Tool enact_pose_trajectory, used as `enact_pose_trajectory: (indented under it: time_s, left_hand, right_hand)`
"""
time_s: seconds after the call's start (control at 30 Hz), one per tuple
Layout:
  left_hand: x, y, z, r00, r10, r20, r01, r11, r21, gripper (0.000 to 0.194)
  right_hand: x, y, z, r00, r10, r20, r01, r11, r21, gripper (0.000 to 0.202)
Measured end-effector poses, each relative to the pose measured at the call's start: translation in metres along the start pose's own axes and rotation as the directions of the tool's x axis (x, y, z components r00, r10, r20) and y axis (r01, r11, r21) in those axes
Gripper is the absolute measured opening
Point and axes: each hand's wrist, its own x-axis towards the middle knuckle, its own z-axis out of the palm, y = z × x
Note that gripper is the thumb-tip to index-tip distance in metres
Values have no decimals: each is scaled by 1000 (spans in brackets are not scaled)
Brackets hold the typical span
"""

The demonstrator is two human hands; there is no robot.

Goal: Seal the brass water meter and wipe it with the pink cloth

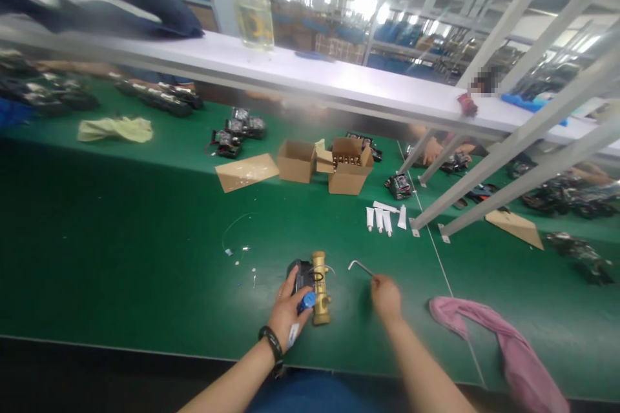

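Note:
My left hand [287,310] is closed around the black housing of a brass-bodied meter [320,290] lying on the green worktop. The brass pipe runs front to back along the housing's right side, with thin wires looping near it. By the thumb shows a round blue cap [309,300]; whether it belongs to the meter I cannot tell. To the right, my right hand [386,297] grips the long arm of a hex key [361,266]. The key's bent end points left and sits apart from the meter.
Several white tubes [382,218] lie behind my right hand. Open cardboard boxes [349,179], a flat cardboard piece [247,172] and black assemblies are farther back. A pink cloth [504,335] lies right. White slanted posts [484,187] support a shelf [339,80] holding a bottle [252,13]. A co-worker's hand [432,151] works beyond.

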Motion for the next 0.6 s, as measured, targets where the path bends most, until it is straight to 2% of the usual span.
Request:
enact_pose_trajectory:
  time_s: [0.2, 0.3, 0.43, 0.53, 0.6]
  left_hand:
    - [4, -7, 4, 996, 86, 31, -87, 995, 53, 42]
    - [6, -8, 3, 992, 91, 86, -99, 991, 90, 39]
    - [9, -7, 2, 990, 88, 107, -99, 989, 107, 37]
    - [9, -6, 3, 990, 91, 108, -104, 988, 113, 36]
    - [9, -7, 3, 989, 93, 113, -106, 988, 115, 37]
  right_hand:
    - [19, 15, 10, 1000, -10, -22, 9, 999, -44, 23]
    - [25, 21, 17, 1000, 12, -13, -12, 999, -48, 22]
    - [33, 29, 19, 999, 31, 14, -30, 999, -20, 17]
    - [31, 31, 17, 998, 3, 58, -4, 1000, 30, 14]
    - [20, 28, 16, 994, -33, 100, 25, 996, 84, 16]
